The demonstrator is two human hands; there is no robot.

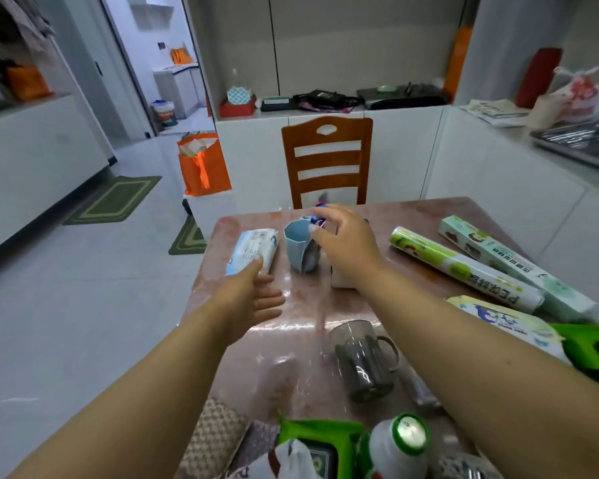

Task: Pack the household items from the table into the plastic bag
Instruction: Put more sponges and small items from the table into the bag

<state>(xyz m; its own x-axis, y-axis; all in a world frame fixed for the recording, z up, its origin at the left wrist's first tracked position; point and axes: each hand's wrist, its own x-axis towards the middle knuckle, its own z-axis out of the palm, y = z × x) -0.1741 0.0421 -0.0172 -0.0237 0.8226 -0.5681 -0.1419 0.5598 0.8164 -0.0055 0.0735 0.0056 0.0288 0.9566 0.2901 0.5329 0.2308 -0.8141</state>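
Observation:
My left hand [256, 299] reaches out over the table [301, 340] with straight fingers, its fingertips touching the near end of a white and blue tissue pack [255, 248]. Above a light blue cup [300, 245] hovers my right hand [346, 240], fingers spread and loosely bent; a small blue and red item [317, 219] sits at its fingertips, and whether it is pinched is unclear. A packet stands inside the cup. The white plastic bag [291, 458] lies at the bottom edge, partly out of view.
A grey transparent mug [363, 361] stands mid-table. To the right lie a cling-film roll [464, 267], a long green box [512, 267] and a tissue pack [512, 323]. Green wipes [322, 440] and a white bottle [402, 447] sit near me. A wooden chair [327, 160] stands behind the table.

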